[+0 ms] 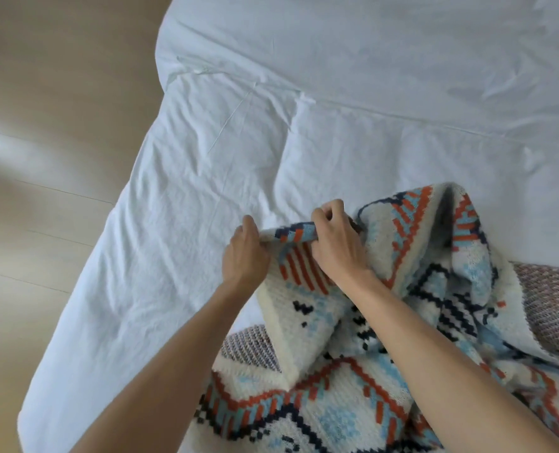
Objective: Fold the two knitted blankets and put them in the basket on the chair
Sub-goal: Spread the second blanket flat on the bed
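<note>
Knitted patterned blanket (353, 371) lies bunched on the bed (206, 158); my left hand (245, 253) and right hand (337, 243) both pinch its top edge. I'd slide them apart, finding corners before folding.

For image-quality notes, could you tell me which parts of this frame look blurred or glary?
Head view: the wooden floor at left is smeared, with pale glare streaks; the patterned blanket and both hands, left and right, are fairly sharp; the white bedsheet is evenly lit.
</note>
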The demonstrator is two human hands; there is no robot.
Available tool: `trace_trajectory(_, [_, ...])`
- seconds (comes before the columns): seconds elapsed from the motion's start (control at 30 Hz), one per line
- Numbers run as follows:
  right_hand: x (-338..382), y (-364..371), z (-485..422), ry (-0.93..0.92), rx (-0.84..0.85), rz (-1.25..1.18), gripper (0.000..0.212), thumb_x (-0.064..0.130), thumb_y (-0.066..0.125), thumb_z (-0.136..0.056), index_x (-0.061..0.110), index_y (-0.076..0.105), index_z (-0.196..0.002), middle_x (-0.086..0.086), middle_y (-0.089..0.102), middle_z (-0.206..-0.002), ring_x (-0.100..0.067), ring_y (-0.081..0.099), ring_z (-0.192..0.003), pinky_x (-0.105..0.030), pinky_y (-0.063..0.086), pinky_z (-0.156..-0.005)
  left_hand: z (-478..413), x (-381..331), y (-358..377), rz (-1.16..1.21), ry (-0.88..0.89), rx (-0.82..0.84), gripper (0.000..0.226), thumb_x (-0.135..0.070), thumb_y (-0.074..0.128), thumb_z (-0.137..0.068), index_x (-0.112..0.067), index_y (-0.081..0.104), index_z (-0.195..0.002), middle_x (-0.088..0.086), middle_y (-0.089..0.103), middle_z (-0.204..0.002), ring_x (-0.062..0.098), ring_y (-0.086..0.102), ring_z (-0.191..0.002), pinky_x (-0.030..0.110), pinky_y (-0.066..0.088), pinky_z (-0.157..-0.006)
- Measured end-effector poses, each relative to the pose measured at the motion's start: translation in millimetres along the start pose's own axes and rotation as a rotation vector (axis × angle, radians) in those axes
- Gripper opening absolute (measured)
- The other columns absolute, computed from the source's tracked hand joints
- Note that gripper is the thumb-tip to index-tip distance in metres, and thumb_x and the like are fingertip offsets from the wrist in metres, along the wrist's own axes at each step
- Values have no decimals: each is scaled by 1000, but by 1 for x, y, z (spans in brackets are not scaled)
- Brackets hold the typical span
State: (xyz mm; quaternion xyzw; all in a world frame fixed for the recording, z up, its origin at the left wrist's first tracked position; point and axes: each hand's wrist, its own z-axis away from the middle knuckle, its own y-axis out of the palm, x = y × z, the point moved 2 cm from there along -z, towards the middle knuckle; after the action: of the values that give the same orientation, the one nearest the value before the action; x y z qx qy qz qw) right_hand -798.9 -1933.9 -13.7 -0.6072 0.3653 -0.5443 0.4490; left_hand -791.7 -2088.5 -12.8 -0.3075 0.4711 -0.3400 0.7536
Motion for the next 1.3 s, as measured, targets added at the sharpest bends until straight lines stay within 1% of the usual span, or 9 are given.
trace_trajectory(0.17, [32,9,-67,-158,-77,-165,45,-10,54,-79,3,50,-121,-18,37,-137,-31,52,-111,-33,55,-71,-66,3,-54,153,5,-293,24,10,37,-80,-7,40,-96,12,45,-103,25,41,-74,36,35,-66])
trace_trajectory(0.37, [40,35,-93,-104,26,-100,77,-14,52,-80,16,27,-146,-12,13,-155,-30,34,-132,-35,42,-98,-110,36,-46,1,75,-126,65,1,53,-83,-15,25,-140,10,16,-147,29,56,-83,25,38,-52])
trace_trajectory(0.47, [32,46,-101,-39,43,-5,62,-10,50,-82,13,41,-139,-11,25,-152,-27,32,-132,-40,28,-110,-108,61,-25,-131,-37,14,65,-9,53,-86,-13,21,-142,13,16,-148,33,44,-119,33,52,-69])
trace_trajectory(0.63, [23,50,-141,-22,-33,5,54,-8,49,-86,11,44,-136,-13,24,-153,-30,22,-140,-41,16,-115,-107,74,-11,-131,-116,65,51,-16,52,-87,-11,32,-134,15,29,-138,31,33,-125,43,44,-95])
trace_trajectory(0.77, [25,65,-168,43,250,74,81,-5,43,-89,18,-6,-150,-8,-11,-157,-26,0,-145,-40,5,-116,-114,71,-9,-84,-21,54,30,-15,52,-87,-13,47,-116,10,38,-129,26,36,-119,37,39,-96])
trace_trajectory(0.83, [26,76,-167,77,386,110,85,5,47,-91,19,-15,-148,-10,1,-157,-29,14,-142,-45,16,-116,-117,70,-12,-41,-27,-22,32,-17,51,-88,-12,44,-119,9,43,-124,25,41,-112,37,40,-94])
trace_trajectory(1.0, [40,86,-132,-35,339,163,72,6,56,-86,17,19,-147,-12,43,-136,-27,43,-120,-41,33,-106,-132,64,-26,42,55,-225,69,-18,58,-84,-18,23,-144,11,26,-144,27,29,-131,42,32,-108])
trace_trajectory(1.23, [31,85,-56,-68,406,0,24,23,51,-86,11,69,-97,-4,26,-148,-23,27,-133,-41,16,-114,-112,56,-12,-3,252,233,51,-34,46,-85,-19,42,-134,10,51,-127,23,47,-111,40,46,-91])
trace_trajectory(1.3, [27,79,-54,-8,402,-76,25,20,47,-90,7,68,-94,-3,18,-153,-21,46,-121,-37,39,-104,-99,61,-6,90,169,207,52,-48,34,-81,-16,46,-121,10,54,-119,22,54,-97,37,49,-77])
